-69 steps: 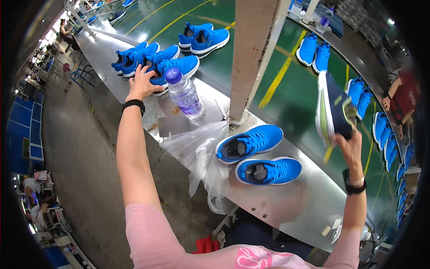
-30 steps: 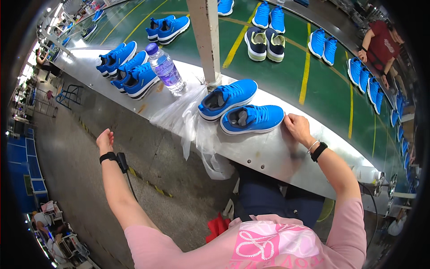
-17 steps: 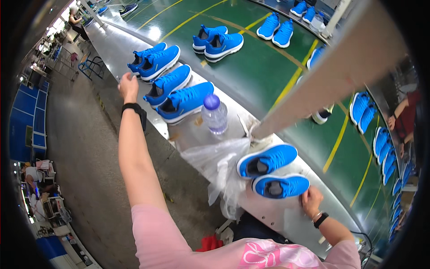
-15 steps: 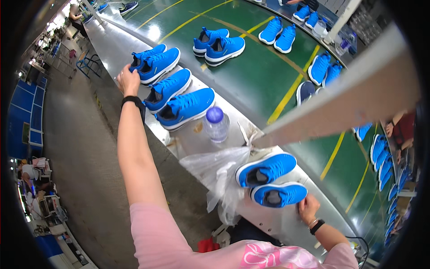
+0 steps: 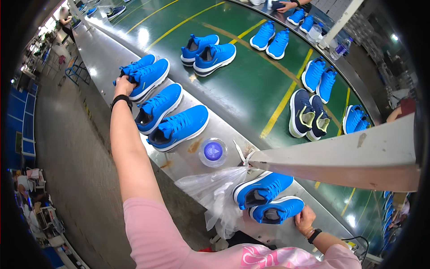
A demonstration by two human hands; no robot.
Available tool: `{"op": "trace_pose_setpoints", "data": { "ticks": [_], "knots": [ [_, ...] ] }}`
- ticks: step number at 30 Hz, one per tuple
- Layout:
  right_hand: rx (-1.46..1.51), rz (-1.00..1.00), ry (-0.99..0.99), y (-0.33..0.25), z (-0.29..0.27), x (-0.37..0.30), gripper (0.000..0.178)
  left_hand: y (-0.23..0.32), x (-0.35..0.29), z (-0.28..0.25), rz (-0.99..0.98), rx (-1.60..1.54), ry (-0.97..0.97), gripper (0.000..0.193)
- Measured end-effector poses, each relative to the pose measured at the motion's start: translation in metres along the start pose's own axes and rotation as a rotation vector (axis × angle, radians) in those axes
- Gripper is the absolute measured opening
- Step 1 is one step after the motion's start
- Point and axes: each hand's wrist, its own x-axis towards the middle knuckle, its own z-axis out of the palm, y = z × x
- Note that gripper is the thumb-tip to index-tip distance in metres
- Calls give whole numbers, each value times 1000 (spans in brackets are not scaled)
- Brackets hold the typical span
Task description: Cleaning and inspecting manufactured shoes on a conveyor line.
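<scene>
My left hand (image 5: pixel 124 85) is closed on the heel end of a blue sneaker (image 5: pixel 152 80) with a white sole. Its mate (image 5: pixel 136 65) stands close behind it on the metal ledge. Nearer to me on the ledge is a second pair, a blue sneaker (image 5: pixel 162 105) beside another blue sneaker (image 5: pixel 181 127). My right hand (image 5: pixel 305 219) rests on the ledge with curled fingers, close to the toe of a blue sneaker (image 5: pixel 282 210); I see nothing in it. Another blue sneaker (image 5: pixel 264 188) lies beside that one, partly behind a beam.
A bottle with a purple cap (image 5: pixel 213 151) and a clear plastic bag (image 5: pixel 219 190) are on the ledge. A pale metal beam (image 5: pixel 340 154) crosses at the right. The green belt (image 5: pixel 251 89) carries several pairs, including dark navy sneakers (image 5: pixel 309 115). Another person's hand (image 5: pixel 286 6) shows at the far side.
My left hand has come further onto the sneaker's heel, its fingers now at the opening. The view has shifted, and a navy pair has come out from behind the beam. My right hand stays by the toe.
</scene>
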Motion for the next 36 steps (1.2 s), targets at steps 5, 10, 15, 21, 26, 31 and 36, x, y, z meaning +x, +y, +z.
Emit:
{"op": "trace_pose_setpoints", "data": {
  "ticks": [5, 10, 15, 21, 26, 31, 36],
  "knots": [
    [-32, 7, 7, 0, -7, -5, 19, 31, -43, 4, 4, 32, 103, 32],
    [-20, 4, 27, 5, -3, -14, 20, -2, -80, -5, -77, 39, 159, 30],
    [11, -10, 36, -5, -6, -4, 19, -64, -80, -7, 72, -65, 503, 31],
    [-10, 34, 76, -9, -4, -6, 19, -22, -182, -17, 324, -741, 850, 23],
    [71, 18, 185, 3, -7, -12, 18, 46, -382, -5, 602, -803, 715, 14],
    [730, 489, 320, 9, -32, -14, 31, 51, -517, -12, 1282, -473, 552, 30],
    [1014, 161, 565, -12, -155, -41, 24, 53, -590, -20, 1299, -502, 361, 30]
  ]
}}
